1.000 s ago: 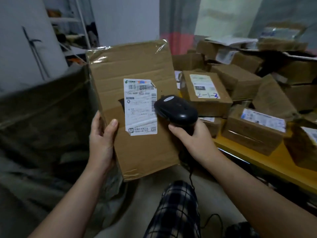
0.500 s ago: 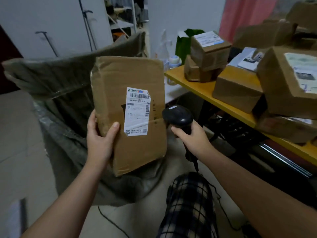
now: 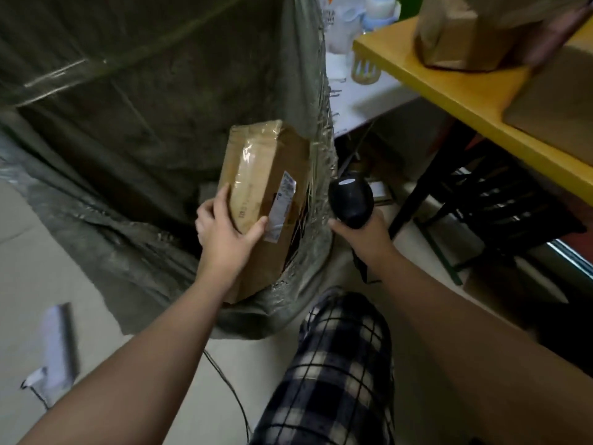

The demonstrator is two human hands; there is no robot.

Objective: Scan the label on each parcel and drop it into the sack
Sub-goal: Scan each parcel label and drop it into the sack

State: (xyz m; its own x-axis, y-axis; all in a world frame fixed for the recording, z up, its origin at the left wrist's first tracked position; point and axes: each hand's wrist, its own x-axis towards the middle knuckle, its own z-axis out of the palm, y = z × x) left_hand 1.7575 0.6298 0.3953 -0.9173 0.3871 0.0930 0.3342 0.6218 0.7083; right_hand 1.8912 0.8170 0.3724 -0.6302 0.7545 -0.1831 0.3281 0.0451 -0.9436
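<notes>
Parcel (image 3: 266,187) sat tilted in the mouth of the sack (image 3: 144,107), gripped by the left hand (image 3: 224,234); the right hand (image 3: 365,236) held the scanner (image 3: 351,200). Letting go clear of the frayed rim seemed wisest.

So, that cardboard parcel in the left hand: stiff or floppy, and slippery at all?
Probably stiff: the parcel shows flat faces though only the left hand grips it. Likely light for that reason. Its glossy tape may be slick.

Taped brown labelled parcel (image 3: 256,200), tilted, inside green sack (image 3: 144,107) mouth.
</notes>
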